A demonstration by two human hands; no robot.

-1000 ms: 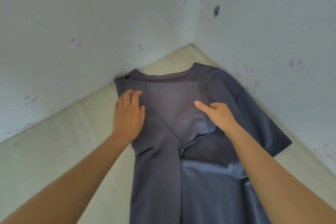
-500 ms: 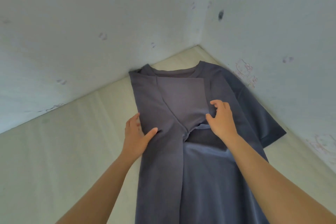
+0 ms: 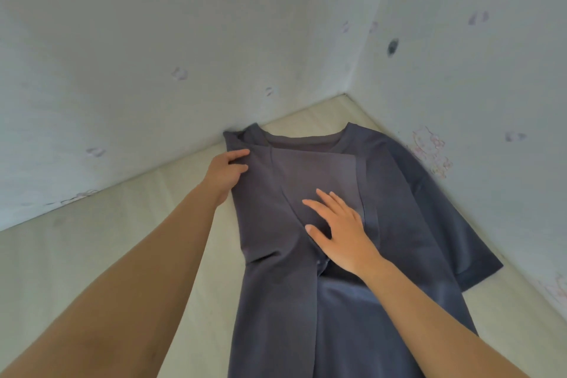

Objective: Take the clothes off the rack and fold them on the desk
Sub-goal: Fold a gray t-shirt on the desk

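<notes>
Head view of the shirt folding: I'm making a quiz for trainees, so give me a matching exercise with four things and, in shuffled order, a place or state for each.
Things:
1. left hand
2. right hand
3. unfolded sleeve
4. collar

Places or states:
a. lies flat on the folded-in panel of the shirt
b. spread out toward the right wall
c. grips the folded left edge of the shirt
d. nearest the room corner

Pairs: 1-c; 2-a; 3-b; 4-d.
</notes>
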